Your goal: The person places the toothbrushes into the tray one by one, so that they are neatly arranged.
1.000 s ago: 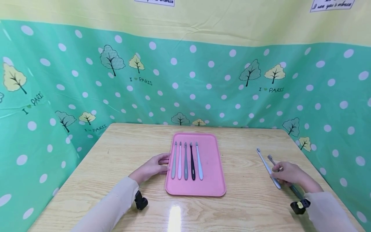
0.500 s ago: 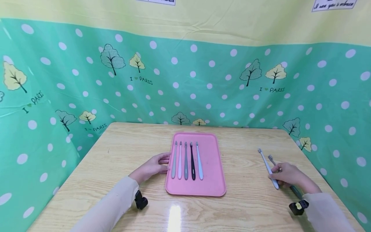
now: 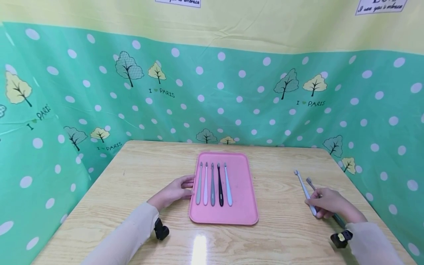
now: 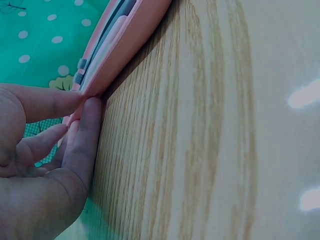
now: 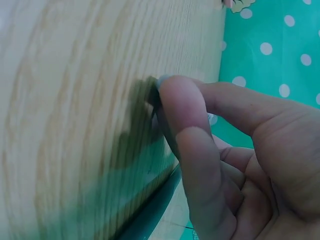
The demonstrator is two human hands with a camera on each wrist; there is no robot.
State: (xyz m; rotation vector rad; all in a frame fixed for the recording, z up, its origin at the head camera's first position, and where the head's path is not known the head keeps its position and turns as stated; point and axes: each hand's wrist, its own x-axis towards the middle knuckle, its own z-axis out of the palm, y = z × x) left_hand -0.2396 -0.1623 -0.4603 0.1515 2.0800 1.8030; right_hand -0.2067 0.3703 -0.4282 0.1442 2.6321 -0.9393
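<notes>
My left hand is at the left side of the pink tray; in the left wrist view the thumb and a finger pinch its rim. Several toothbrushes lie side by side in the tray, among them a pink one, a black one and a light blue one. Over at the right, my right hand pinches a pale blue-white toothbrush by its handle, its head pointing away. A dark green toothbrush lies beneath that hand, partly hidden by it.
The wooden table runs back to a green polka-dot curtain. Black wrist cameras sit on both wrists, the left one low near the tabletop. Bare wood lies between the tray and the right hand.
My right hand has shifted slightly left along the pale toothbrush, whose handle end has swung a little left. The left hand and tray stay where they were.
</notes>
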